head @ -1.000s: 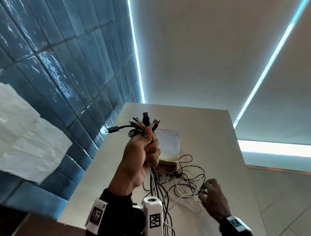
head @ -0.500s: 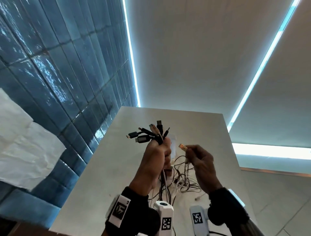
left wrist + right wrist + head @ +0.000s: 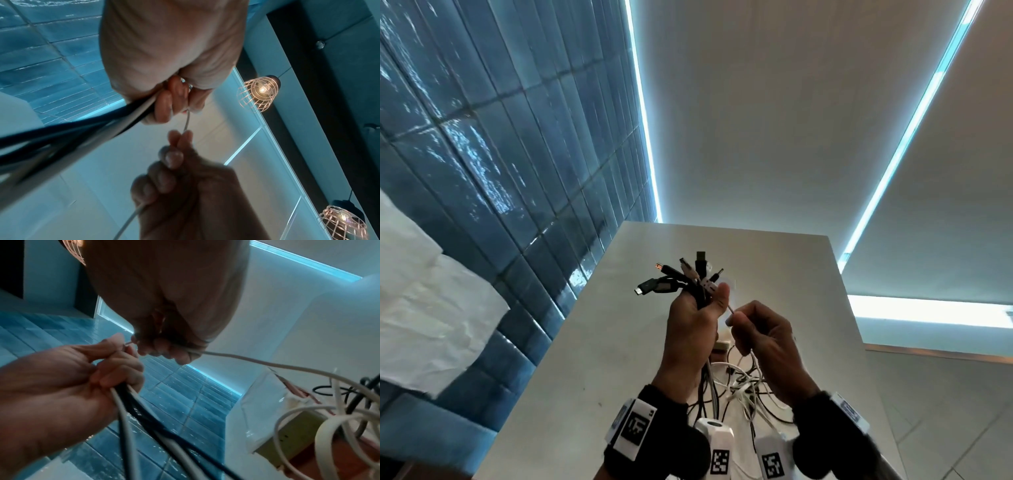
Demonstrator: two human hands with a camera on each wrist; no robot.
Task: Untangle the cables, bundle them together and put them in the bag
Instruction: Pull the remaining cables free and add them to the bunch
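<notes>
My left hand (image 3: 697,317) is raised above the table and grips a bunch of black and white cables (image 3: 688,279), their plug ends fanning out above the fist. Their cords (image 3: 144,418) hang down from the fist. My right hand (image 3: 751,330) is just to its right and pinches a thin white cable (image 3: 186,121) that runs into the left hand's thumb grip. That white cable (image 3: 246,359) trails down to a loose tangle of cables (image 3: 743,380) on the table. A clear bag (image 3: 265,404) lies on the table behind the hands, mostly hidden in the head view.
The pale table (image 3: 619,342) stretches away from me, with a blue tiled wall (image 3: 500,171) along its left. A yellow-and-brown box (image 3: 298,444) sits under the bag and tangle. White paper (image 3: 421,308) hangs at left. Wire-cage lamps (image 3: 258,93) hang overhead.
My right hand has risen from the tangle on the table, bringing a white cable's end to the left hand's bunch. Both hands now meet; the left hand shifted rightwards.
</notes>
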